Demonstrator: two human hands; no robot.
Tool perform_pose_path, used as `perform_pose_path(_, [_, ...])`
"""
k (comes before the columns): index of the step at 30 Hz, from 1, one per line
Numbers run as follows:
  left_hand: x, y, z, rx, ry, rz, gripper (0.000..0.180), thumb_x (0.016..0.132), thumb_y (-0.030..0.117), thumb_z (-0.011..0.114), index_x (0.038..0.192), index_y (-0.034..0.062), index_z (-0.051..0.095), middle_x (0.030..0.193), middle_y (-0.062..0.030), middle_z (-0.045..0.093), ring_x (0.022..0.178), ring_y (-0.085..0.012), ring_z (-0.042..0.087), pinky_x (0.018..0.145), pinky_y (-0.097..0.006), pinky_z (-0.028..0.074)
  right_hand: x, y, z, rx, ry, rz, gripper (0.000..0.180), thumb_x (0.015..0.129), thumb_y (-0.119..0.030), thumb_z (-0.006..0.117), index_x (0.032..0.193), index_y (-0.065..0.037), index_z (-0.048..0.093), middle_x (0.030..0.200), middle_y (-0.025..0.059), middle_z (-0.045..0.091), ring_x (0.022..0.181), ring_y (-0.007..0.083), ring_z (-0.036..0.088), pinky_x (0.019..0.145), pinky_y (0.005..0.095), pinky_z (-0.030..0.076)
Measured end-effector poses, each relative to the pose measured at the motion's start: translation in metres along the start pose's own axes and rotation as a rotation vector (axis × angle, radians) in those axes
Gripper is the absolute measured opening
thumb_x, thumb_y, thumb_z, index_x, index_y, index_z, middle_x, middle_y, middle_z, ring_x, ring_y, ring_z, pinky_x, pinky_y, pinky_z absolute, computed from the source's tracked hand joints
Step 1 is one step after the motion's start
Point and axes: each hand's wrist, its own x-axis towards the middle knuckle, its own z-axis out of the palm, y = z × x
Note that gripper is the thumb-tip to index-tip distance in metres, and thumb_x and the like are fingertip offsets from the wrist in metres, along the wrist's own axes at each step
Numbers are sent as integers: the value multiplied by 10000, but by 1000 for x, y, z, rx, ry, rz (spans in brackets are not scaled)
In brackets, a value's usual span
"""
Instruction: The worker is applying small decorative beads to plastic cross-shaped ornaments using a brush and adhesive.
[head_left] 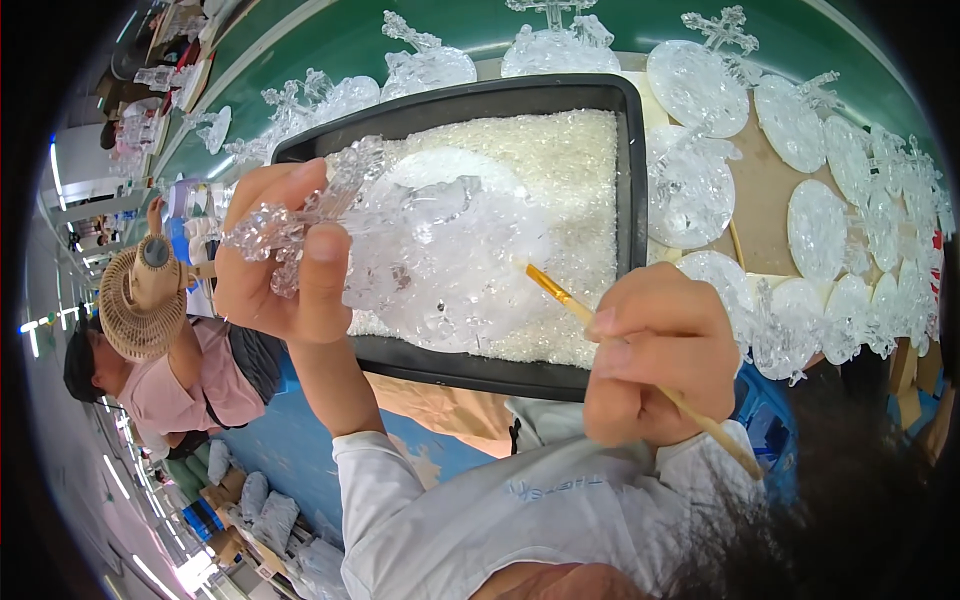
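My left hand (285, 255) is closed around the clear, faceted cross-shaped upper part of an ornament. Its wide, round, frosted base (455, 265) is tilted over the black tray (632, 190). Between the fingers and thumb of my right hand (660, 355) is a slim paintbrush (553, 287) with a pale wooden handle. The brush tip is at the right side of the base; whether it touches the surface I cannot tell. Small clear, glassy granules (575, 145) cover the tray's bottom beneath the ornament.
Several similar clear ornaments (700, 88) with round bases stand behind and to the right of the tray, on a green table (460, 30) and brown board (765, 230). Left, a beige fan (145, 300) stands in front of a person in pink (205, 375). A blue basket (765, 420) is at lower right.
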Motion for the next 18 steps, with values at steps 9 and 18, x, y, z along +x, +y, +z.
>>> perform_pose_path(9, [-4,-1,-3,-42,-10,16,386,821,231,738,1011,-98,667,886,-210,660,743,-227,601,649,-300,457,1,-3,3,16,27,6,245,696,91,577,910,-27,565,898,171,598,624,227,579,535,309,483])
perform_pose_path(18, [-5,-8,0,-191,-7,84,351,835,169,703,1039,-109,638,877,-209,615,667,-220,535,560,-314,404,0,-2,-1,40,19,24,218,718,82,581,903,-31,558,923,157,585,657,231,593,542,313,484])
